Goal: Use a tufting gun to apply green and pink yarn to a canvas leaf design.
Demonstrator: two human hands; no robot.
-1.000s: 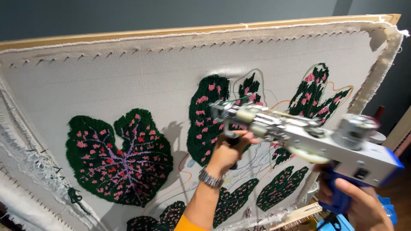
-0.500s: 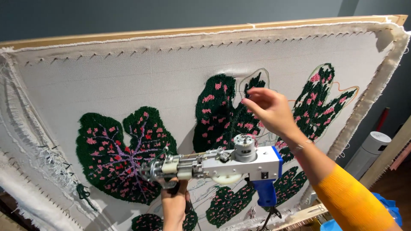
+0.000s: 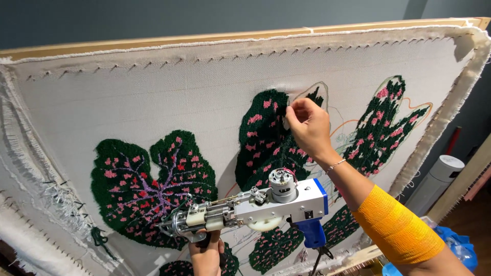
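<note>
A white cloth point(image 3: 179, 92) is stretched on a wooden frame point(image 3: 204, 38) and carries tufted dark green leaves with pink spots. My right hand point(image 3: 307, 125) is raised to the top edge of the middle leaf point(image 3: 261, 138), fingertips pinched together against the pile. Whether any yarn is between them is too small to tell. Low down, my left hand point(image 3: 206, 255) grips the underside of a white and silver tufting gun point(image 3: 266, 202) with a blue handle. The gun lies sideways in front of the cloth, its needle end pointing left toward the left leaf point(image 3: 148, 184).
A third leaf point(image 3: 381, 125), partly outlined in orange, sits at the right of the cloth. Frayed cloth edges hang along the frame's left and right sides. A white cylinder point(image 3: 440, 176) stands on the floor at the right, with a blue bag point(image 3: 460, 250) below it.
The gun swung down from the right and now rests in my left hand alone. My right hand left the blue handle and rose to the middle leaf.
</note>
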